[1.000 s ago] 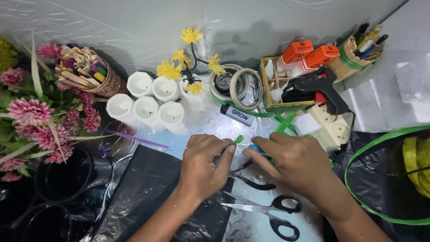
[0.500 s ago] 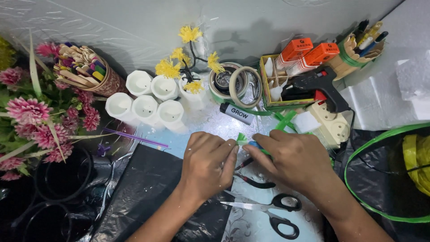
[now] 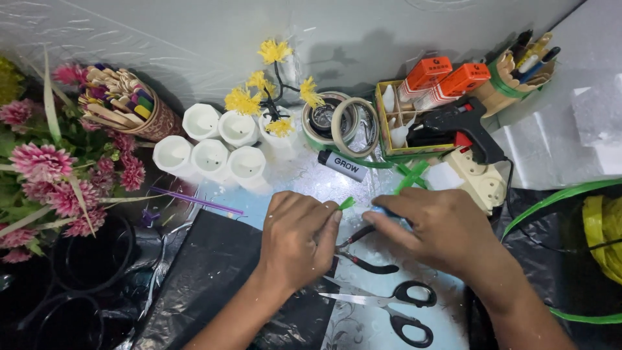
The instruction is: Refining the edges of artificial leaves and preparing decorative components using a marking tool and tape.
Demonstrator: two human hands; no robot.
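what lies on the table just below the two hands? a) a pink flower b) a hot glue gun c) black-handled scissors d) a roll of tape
c: the black-handled scissors lie open on the table just below the left hand and the right hand.

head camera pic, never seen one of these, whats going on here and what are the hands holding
The camera sits on a person's head and looks down at their own two bare hands over a craft table. The left hand pinches a small green strip in its fingertips. The right hand meets it from the other side; what its grip holds is hidden. Below them lie dark pliers and black scissors. Behind stand white cups, yellow flowers, tape rolls, a black glue gun and a cup of craft sticks. Pink flowers fill the left edge.
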